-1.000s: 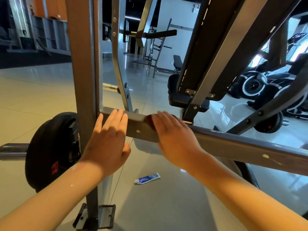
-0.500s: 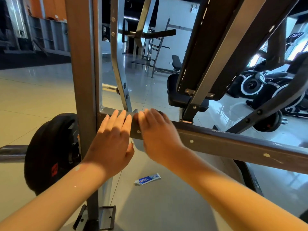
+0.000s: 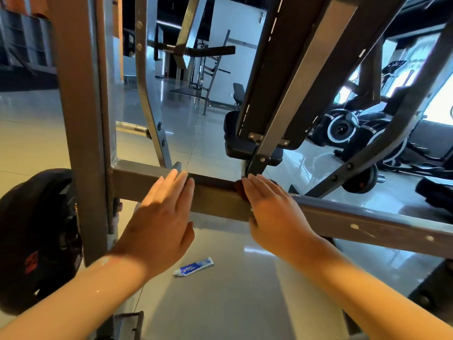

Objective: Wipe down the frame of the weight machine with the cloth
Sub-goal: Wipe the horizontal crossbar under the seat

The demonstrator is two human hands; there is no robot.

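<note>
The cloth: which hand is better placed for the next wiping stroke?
The right hand: its straight fingers press the dark cloth onto the crossbar. The left hand rests bare on the same bar.

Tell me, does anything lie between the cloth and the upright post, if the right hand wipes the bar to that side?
Yes. The left hand lies flat on the same bar, between the cloth under the right hand and the upright post. It would likely have to lift first.

Daylight from the blown-out windows [image 3: 437, 101] on my right glares off the glossy floor [image 3: 220, 305], and the wide lens bows the frame [image 3: 215, 200] toward the edges.
</note>
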